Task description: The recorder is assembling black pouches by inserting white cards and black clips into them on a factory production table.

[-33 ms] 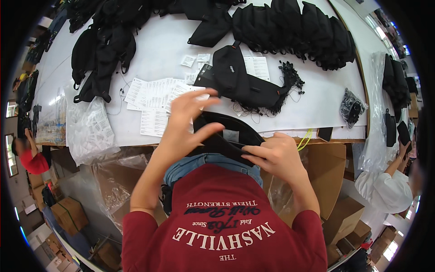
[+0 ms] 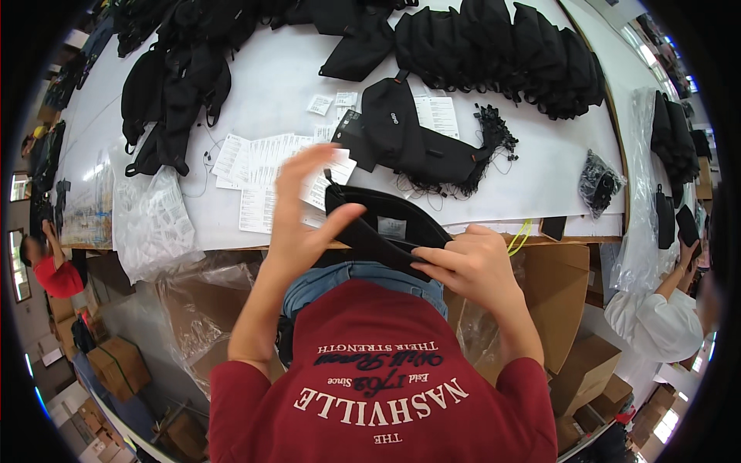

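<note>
A black zip bag point(image 2: 359, 235) is held at the table's near edge, its mouth spread and a pale label point(image 2: 392, 228) showing inside. My right hand point(image 2: 477, 266) pinches the rim at its right end. Over the left end, my left hand point(image 2: 297, 224) is open, thumb apart from the raised fingers, which are smeared by motion. The thumb lies in front of the bag; whether it touches cannot be told. Just beyond, a finished-looking black bag point(image 2: 394, 119) rests on the table beside a bunch of black cords with small tags point(image 2: 494, 135).
Printed white sheets point(image 2: 258, 174) and small white packets point(image 2: 320, 103) lie on the white table point(image 2: 278, 77). Black bags point(image 2: 494, 54) are lined up at the far right, with more black bags point(image 2: 177, 85) at left. A plastic bag point(image 2: 154, 231) overhangs the near edge. Cardboard boxes point(image 2: 552, 301) stand below.
My left hand has moved left, away from the bag's far left corner, so that corner and its zip end now show. My right hand keeps its pinch on the rim.
</note>
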Tool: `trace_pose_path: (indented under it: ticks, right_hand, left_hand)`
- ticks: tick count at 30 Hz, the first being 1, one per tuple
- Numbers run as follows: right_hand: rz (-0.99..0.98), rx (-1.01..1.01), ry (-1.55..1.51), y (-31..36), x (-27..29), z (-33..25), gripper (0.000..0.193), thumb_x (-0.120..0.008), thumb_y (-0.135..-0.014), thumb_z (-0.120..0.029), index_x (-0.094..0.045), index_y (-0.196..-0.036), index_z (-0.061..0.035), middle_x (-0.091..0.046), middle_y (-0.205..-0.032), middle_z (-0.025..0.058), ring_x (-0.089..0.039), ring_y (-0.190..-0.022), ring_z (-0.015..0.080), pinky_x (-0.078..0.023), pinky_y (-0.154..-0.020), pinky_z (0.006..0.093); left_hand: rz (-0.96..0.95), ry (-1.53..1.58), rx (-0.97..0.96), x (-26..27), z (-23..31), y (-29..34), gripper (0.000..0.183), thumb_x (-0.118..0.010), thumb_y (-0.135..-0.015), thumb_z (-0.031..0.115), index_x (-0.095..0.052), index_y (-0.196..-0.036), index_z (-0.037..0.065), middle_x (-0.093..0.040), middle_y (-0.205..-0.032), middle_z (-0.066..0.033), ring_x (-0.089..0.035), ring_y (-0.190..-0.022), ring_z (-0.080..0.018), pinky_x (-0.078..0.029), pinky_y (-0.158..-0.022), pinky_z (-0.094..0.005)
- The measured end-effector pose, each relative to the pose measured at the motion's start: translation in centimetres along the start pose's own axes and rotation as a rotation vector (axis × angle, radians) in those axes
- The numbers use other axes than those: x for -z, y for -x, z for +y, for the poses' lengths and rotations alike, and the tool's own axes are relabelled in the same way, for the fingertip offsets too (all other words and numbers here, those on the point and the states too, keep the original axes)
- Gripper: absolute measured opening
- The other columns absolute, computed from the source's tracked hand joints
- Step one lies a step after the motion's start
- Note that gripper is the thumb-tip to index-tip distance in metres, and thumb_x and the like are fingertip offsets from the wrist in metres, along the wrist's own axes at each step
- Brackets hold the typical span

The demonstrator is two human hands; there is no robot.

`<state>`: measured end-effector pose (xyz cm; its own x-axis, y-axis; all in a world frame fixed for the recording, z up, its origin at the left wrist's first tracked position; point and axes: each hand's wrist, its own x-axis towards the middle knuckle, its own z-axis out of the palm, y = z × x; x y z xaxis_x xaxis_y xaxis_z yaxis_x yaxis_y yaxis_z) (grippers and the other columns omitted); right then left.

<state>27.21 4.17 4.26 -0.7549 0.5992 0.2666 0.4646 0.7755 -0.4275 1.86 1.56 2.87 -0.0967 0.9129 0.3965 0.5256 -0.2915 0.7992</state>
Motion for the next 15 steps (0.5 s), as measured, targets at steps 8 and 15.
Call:
trace_pose_path:
  ticks: [8,15]
  right_hand:
    - [0.247,0.200,-0.040,-2.6,0.5,-1.7,0.029,-0.079,-0.065,-0.026,-0.073,-0.093,-0.0208,-0.029,-0.052,-0.0048,-0.033,-0.044,0.0107,-0.026,-0.046,0.0263]
    - [0.362,-0.037,-0.160,-3.9,-2.4,-3.5,0.029,-0.079,-0.069,-0.021,-0.072,-0.096,-0.0129,-0.047,-0.050,-0.0038,-0.040,-0.043,0.0112,-0.029,-0.048,0.0265]
  left_hand:
    - [-0.024,1.212,0.395,-2.6,-1.8,7.6,0.089,-0.078,-0.069,0.047,-0.035,-0.136,0.008,-0.044,-0.133,-0.0130,-0.037,-0.130,-0.0289,-0.030,-0.109,-0.0457]
    - [0.044,1.577,0.440,-3.4,-1.3,5.5,0.045,-0.069,-0.082,0.025,-0.048,-0.122,0.021,-0.052,-0.112,-0.0038,-0.047,-0.115,-0.0234,-0.030,-0.109,-0.0456]
